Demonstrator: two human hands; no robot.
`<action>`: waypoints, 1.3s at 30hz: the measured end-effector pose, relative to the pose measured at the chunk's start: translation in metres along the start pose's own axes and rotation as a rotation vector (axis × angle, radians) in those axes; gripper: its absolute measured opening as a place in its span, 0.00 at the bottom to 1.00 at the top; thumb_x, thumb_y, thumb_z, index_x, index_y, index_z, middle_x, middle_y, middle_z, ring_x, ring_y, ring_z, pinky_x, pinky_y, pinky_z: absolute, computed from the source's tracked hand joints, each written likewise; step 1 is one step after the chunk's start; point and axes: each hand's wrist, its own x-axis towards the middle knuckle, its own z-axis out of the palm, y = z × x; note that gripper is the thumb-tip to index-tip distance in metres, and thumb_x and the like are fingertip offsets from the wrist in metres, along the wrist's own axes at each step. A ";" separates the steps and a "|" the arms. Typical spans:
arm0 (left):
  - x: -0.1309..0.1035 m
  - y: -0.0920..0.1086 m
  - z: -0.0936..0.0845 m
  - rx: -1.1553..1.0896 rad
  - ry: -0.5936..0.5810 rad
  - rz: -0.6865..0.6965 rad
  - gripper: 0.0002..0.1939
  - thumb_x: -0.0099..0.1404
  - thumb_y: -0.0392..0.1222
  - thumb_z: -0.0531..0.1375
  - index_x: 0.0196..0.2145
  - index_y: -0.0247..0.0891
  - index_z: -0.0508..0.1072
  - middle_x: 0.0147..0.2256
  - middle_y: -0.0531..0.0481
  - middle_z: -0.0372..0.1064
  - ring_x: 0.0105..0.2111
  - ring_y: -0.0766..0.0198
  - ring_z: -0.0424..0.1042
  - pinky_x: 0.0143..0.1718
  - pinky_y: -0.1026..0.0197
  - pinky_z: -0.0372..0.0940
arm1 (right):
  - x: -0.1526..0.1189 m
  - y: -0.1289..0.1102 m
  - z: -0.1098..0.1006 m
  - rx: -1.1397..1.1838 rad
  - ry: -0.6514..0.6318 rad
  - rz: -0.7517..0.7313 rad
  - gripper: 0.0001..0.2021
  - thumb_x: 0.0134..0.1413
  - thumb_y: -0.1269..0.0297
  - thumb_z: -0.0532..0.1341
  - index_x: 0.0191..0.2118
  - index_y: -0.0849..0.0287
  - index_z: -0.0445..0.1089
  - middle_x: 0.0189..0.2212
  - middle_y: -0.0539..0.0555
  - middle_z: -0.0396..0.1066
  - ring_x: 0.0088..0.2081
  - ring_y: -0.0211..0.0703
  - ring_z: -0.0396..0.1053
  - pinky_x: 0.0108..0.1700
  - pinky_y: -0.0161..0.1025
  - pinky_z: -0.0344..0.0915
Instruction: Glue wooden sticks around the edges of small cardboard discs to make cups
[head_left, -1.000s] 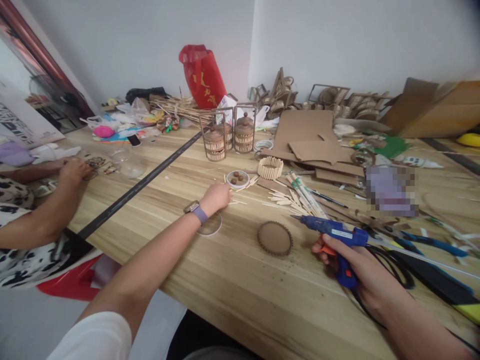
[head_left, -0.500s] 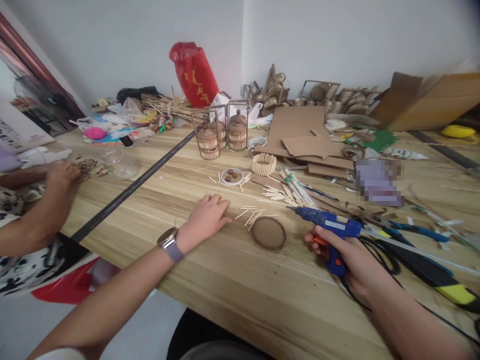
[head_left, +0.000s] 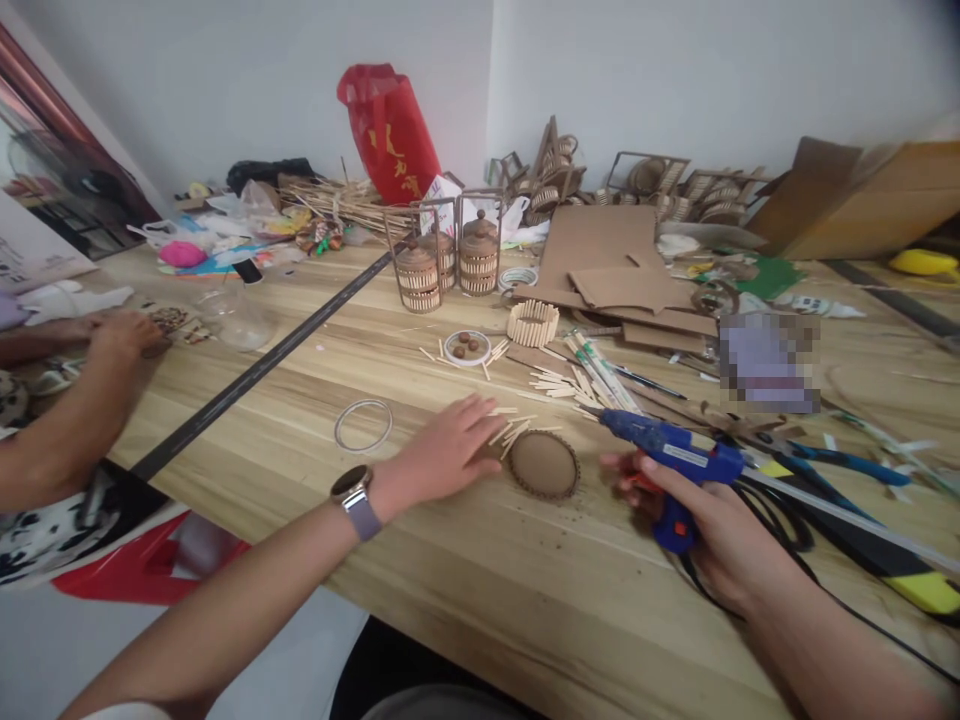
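"Two bare hands are sharing the work: the right hand (head_left: 703,518) is gripping a blue glue gun (head_left: 679,450), while the left hand (head_left: 436,455) is poising palm down near the loose short sticks (head_left: 516,432). Which step is this showing?"

"Judging by the pose, a stick is being chosen, with the round base (head_left: 545,465) lying flat on the tabletop (head_left: 450,570) between the hands. The next move is probably calling for a careful pinch of one stick, thumb against fingertip, away from the nozzle (head_left: 607,417)."

"How are the fingers standing?"

"The left fingers are extending forward, thumb apart, visibly pinching nothing. The sticks are lying just beyond the fingertips; whether any is touching, one cannot tell. The base is lying just right of the thumb tip. The right fingers are clasping the gun's handle, its nozzle pointing leftward."
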 end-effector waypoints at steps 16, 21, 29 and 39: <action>0.045 -0.034 0.014 0.104 0.215 -0.335 0.20 0.73 0.39 0.45 0.58 0.31 0.61 0.61 0.35 0.58 0.62 0.53 0.55 0.62 0.49 0.53 | -0.004 0.009 0.005 -0.049 -0.008 0.040 0.20 0.31 0.50 0.75 0.32 0.57 0.79 0.26 0.53 0.76 0.25 0.39 0.67 0.22 0.31 0.58; 0.050 -0.088 0.006 0.162 0.184 -0.501 0.20 0.66 0.31 0.48 0.54 0.25 0.65 0.55 0.29 0.64 0.58 0.49 0.62 0.60 0.49 0.57 | -0.005 0.007 0.006 -0.069 -0.045 0.018 0.20 0.34 0.51 0.74 0.36 0.57 0.80 0.36 0.58 0.79 0.31 0.42 0.69 0.27 0.33 0.63; 0.050 -0.112 0.009 0.135 0.113 -0.430 0.27 0.61 0.26 0.49 0.58 0.32 0.63 0.59 0.37 0.62 0.60 0.55 0.61 0.62 0.52 0.54 | -0.008 0.000 0.012 -0.142 -0.058 -0.007 0.21 0.35 0.47 0.72 0.35 0.57 0.81 0.37 0.59 0.78 0.32 0.44 0.68 0.26 0.33 0.62; 0.063 -0.109 0.001 0.055 0.157 -0.471 0.25 0.65 0.35 0.55 0.59 0.31 0.60 0.53 0.37 0.68 0.53 0.54 0.68 0.55 0.55 0.62 | -0.001 0.011 0.003 -0.180 -0.099 -0.066 0.21 0.41 0.46 0.70 0.38 0.56 0.80 0.40 0.58 0.78 0.35 0.44 0.69 0.37 0.36 0.65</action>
